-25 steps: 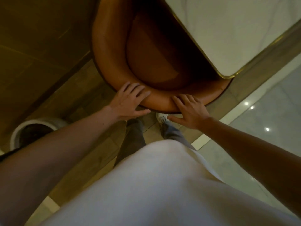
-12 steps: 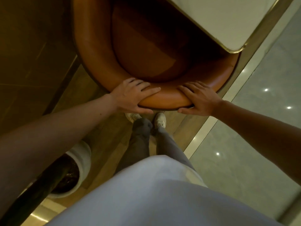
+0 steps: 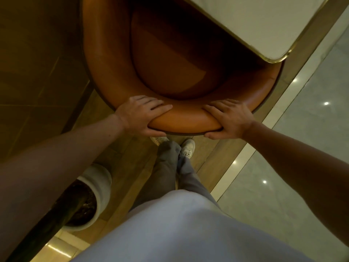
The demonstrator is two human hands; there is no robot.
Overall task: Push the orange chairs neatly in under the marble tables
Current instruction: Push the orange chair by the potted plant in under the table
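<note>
Now left hand [image 3: 140,112] and right hand [image 3: 229,118] tighter around the orange chair [image 3: 185,120] (thumbs underneath).

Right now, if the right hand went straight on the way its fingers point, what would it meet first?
The right hand grips the orange chair's backrest. Going on, it would likely slide over that padded rim and meet the seat, passing beside the left hand; depth is unclear.

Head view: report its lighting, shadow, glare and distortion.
Head view: dim, warm light. The marble table casts deep shadow over the orange chair seat. Small bright glints dot the glossy floor. Wide-angle stretch enlarges the left forearm near the frame edge. The left hand and right hand on the backrest look sharp.
</note>
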